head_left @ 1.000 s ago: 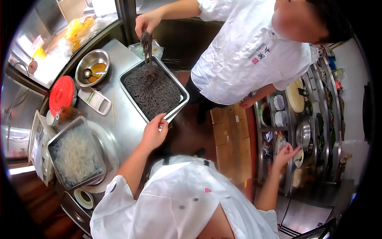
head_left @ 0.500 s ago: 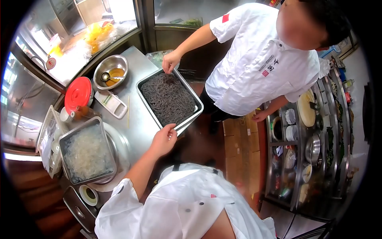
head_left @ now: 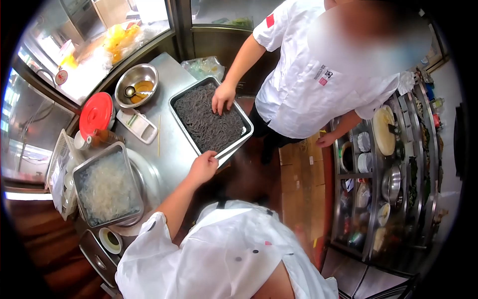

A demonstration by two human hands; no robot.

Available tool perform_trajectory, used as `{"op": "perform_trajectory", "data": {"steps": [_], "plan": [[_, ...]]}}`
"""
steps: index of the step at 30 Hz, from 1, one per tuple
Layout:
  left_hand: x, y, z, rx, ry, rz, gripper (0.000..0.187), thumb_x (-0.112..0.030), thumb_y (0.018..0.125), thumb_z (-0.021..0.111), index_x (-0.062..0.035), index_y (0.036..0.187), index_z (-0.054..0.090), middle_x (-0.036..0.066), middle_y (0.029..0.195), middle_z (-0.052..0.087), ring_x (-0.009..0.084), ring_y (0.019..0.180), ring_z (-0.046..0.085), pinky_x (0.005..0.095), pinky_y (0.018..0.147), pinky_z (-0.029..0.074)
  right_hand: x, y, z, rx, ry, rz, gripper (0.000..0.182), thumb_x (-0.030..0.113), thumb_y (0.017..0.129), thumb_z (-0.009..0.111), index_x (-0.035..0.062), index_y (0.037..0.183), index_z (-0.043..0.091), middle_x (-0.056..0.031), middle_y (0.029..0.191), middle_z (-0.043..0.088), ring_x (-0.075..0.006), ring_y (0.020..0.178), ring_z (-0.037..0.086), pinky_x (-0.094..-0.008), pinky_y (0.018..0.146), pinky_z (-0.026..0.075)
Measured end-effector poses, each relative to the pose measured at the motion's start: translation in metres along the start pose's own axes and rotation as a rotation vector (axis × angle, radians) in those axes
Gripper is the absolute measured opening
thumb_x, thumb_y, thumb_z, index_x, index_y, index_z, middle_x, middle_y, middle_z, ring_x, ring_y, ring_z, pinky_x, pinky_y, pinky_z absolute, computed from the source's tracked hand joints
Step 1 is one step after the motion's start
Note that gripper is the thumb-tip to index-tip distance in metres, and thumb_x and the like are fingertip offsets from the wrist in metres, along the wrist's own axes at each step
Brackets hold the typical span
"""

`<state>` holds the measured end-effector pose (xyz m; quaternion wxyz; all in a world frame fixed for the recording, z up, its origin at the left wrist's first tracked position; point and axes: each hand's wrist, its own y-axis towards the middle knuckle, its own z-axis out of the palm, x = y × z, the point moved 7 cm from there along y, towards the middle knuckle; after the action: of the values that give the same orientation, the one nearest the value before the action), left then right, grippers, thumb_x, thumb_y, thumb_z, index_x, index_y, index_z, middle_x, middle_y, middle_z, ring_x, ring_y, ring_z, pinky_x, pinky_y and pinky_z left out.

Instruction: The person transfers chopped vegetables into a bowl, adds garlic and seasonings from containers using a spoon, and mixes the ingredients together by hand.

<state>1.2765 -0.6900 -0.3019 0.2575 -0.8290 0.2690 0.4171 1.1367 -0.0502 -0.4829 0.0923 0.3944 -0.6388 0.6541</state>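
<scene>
The left hand (head_left: 203, 167) clamped the noodle tray's rim (head_left: 238, 144). A co-worker's hand (head_left: 224, 97) touched the dark noodles (head_left: 204, 119). The right hand's state couldn't be told.

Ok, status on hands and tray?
Left hand at near corner of tray, grip unclear. Right hand out of view. Dark noodles inside. Co-worker's hand on them, in the way.

Co-worker's white jacket (head_left: 294, 99): dark characters (head_left: 326, 73) by red seal (head_left: 323, 80), illegible
Round disc (head_left: 61, 77): red marking, unreadable

Lid (head_left: 96, 114): red | noodles (head_left: 206, 119): dark grey | coats (head_left: 219, 249): white | cartons (head_left: 302, 182): brown
</scene>
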Motion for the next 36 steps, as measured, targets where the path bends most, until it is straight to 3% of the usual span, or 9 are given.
{"op": "perform_trajectory", "data": {"steps": [2, 4, 7, 14, 18, 24, 25, 29, 36], "plan": [[0.041, 0.002, -0.002, -0.007, -0.199, -0.359, 0.033, -0.022, 0.090, 0.062, 0.0007, 0.114, 0.064, 0.015, 0.086, 0.071, 0.0282, 0.078, 0.069, 0.0373, 0.075, 0.055, 0.011, 0.007, 0.005, 0.031, 0.075, -0.036, 0.011, 0.009, 0.096, 0.052, 0.0060, 0.092, 0.062, -0.0019, 0.073, 0.059, -0.0128, 0.056, 0.056, -0.0260, 0.051, 0.044], [0.082, 0.017, -0.001, -0.083, 0.138, -0.154, 0.045, -0.027, 0.090, 0.064, 0.0041, 0.121, 0.059, 0.017, 0.092, 0.072, 0.0313, 0.086, 0.070, 0.0385, 0.081, 0.054, 0.025, 0.014, 0.008, 0.038, -0.004, -0.067, 0.012, 0.008, 0.097, 0.051, 0.0056, 0.093, 0.062, -0.0015, 0.073, 0.059, -0.0122, 0.058, 0.057, -0.0253, 0.051, 0.043], [0.167, 0.046, 0.025, -0.085, 0.182, -0.188, 0.056, -0.032, 0.090, 0.065, 0.0079, 0.127, 0.053, 0.023, 0.102, 0.070, 0.0352, 0.098, 0.068, 0.0401, 0.089, 0.053, 0.030, 0.018, 0.010, 0.045, 0.143, 0.096, 0.015, 0.006, 0.097, 0.049, 0.0065, 0.093, 0.063, -0.0009, 0.072, 0.058, -0.0114, 0.059, 0.056, -0.0253, 0.052, 0.043], [0.144, 0.059, 0.021, -0.163, -0.048, -0.473, 0.046, -0.029, 0.093, 0.060, 0.0091, 0.118, 0.055, 0.030, 0.112, 0.066, 0.0403, 0.107, 0.065, 0.0445, 0.093, 0.050, 0.101, -0.030, 0.055, 0.067, -0.367, -0.021, 0.021, 0.011, 0.095, 0.050, 0.0090, 0.075, 0.058, -0.0008, 0.065, 0.054, -0.0103, 0.055, 0.050, -0.0261, 0.047, 0.035], [0.119, 0.051, 0.011, -0.206, -0.063, -0.418, 0.036, -0.022, 0.094, 0.056, 0.0101, 0.109, 0.056, 0.026, 0.095, 0.069, 0.0373, 0.085, 0.070, 0.0447, 0.077, 0.055, 0.082, 0.004, 0.035, 0.130, -0.387, -0.062, 0.021, 0.012, 0.095, 0.051, 0.0089, 0.075, 0.058, -0.0014, 0.063, 0.052, -0.0106, 0.051, 0.047, -0.0276, 0.043, 0.032], [0.099, 0.027, 0.001, 0.008, -0.126, -0.622, 0.037, -0.023, 0.093, 0.056, 0.0067, 0.116, 0.058, 0.029, 0.117, 0.062, 0.0437, 0.111, 0.061, 0.0497, 0.093, 0.048, 0.125, -0.029, 0.052, -0.001, -0.436, -0.088, 0.017, 0.014, 0.097, 0.054, 0.0050, 0.087, 0.063, -0.0042, 0.069, 0.056, -0.0121, 0.050, 0.048, -0.0271, 0.043, 0.038], [0.125, 0.037, 0.011, 0.120, 0.044, -0.539, 0.041, -0.022, 0.093, 0.057, 0.0041, 0.124, 0.055, 0.027, 0.125, 0.059, 0.0418, 0.117, 0.058, 0.0484, 0.095, 0.048, 0.116, -0.023, 0.046, 0.019, -0.430, -0.101, 0.017, 0.013, 0.098, 0.053, 0.0049, 0.087, 0.063, -0.0042, 0.070, 0.057, -0.0122, 0.051, 0.049, -0.0268, 0.044, 0.039], [0.106, 0.030, -0.012, -0.341, 0.351, -0.287, 0.062, -0.022, 0.089, 0.065, 0.0022, 0.141, 0.041, 0.020, 0.122, 0.058, 0.0250, 0.105, 0.066, 0.0391, 0.087, 0.053, 0.064, 0.013, 0.019, 0.123, -0.347, -0.136, 0.016, 0.010, 0.098, 0.052, 0.0053, 0.087, 0.063, -0.0034, 0.069, 0.057, -0.0122, 0.053, 0.051, -0.0261, 0.046, 0.040], [0.021, 0.046, -0.010, -0.142, 0.129, -0.020, 0.072, -0.018, 0.086, 0.068, 0.0020, 0.147, 0.034, 0.009, 0.097, 0.061, 0.0234, 0.080, 0.064, 0.0369, 0.074, 0.054, 0.065, -0.037, 0.015, -0.007, -0.350, -0.114, 0.015, 0.004, 0.095, 0.051, 0.0064, 0.086, 0.062, -0.0020, 0.068, 0.057, -0.0117, 0.055, 0.054, -0.0262, 0.047, 0.041]]}}
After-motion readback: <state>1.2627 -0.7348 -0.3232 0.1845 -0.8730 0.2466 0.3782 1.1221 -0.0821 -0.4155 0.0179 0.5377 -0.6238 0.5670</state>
